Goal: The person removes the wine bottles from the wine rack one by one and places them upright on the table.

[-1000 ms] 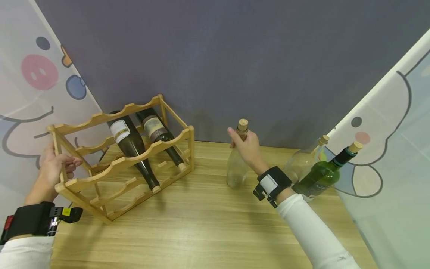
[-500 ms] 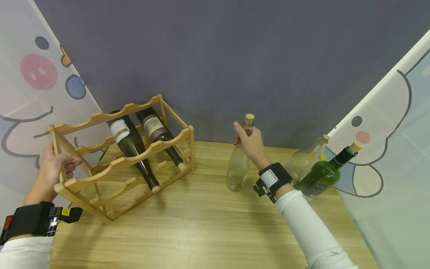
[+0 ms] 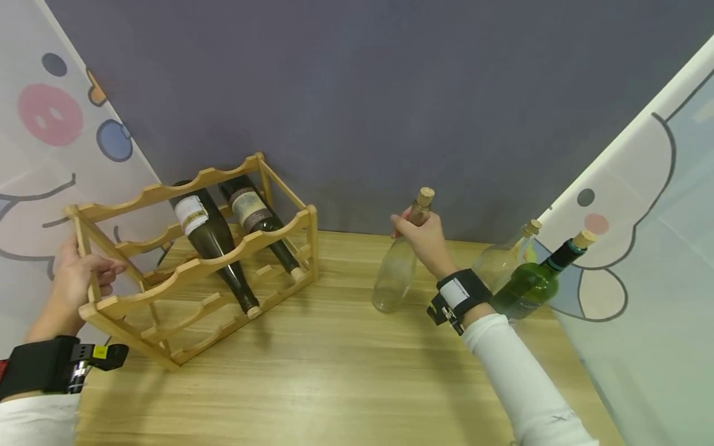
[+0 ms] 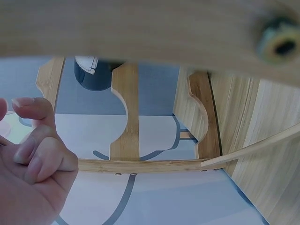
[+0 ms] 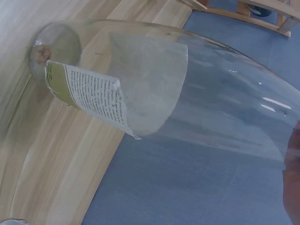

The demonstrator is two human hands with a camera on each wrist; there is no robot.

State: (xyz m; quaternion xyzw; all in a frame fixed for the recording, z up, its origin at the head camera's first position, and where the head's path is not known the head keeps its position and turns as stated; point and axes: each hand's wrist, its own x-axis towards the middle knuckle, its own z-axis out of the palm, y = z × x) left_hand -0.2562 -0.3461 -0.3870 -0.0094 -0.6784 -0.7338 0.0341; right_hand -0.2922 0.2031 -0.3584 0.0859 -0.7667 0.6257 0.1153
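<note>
In the head view my right hand (image 3: 426, 241) grips a clear glass bottle (image 3: 395, 275) by its neck, just below the cork. The bottle leans, cork end to the right; whether its base touches the table I cannot tell. A paper label (image 5: 96, 93) shows on it in the right wrist view. At the left, my left hand (image 3: 75, 279) holds the end rail of a wooden wine rack (image 3: 189, 269), fingers curled on the inner side. Two dark wine bottles, one with a white label (image 3: 214, 238) and one with a cream label (image 3: 262, 217), lie in the rack's upper row, necks forward.
To the right of the right hand stand another clear corked bottle (image 3: 496, 263) and a green corked bottle (image 3: 527, 288), close together. Behind the wooden table (image 3: 312, 378) rises a grey-blue panel (image 3: 346, 111). Cartoon-printed panels (image 3: 602, 272) flank both sides.
The right hand has moved a little to the right with the clear bottle's neck, so the bottle leans more. The left hand stays on the rack. The whole view has shifted slightly.
</note>
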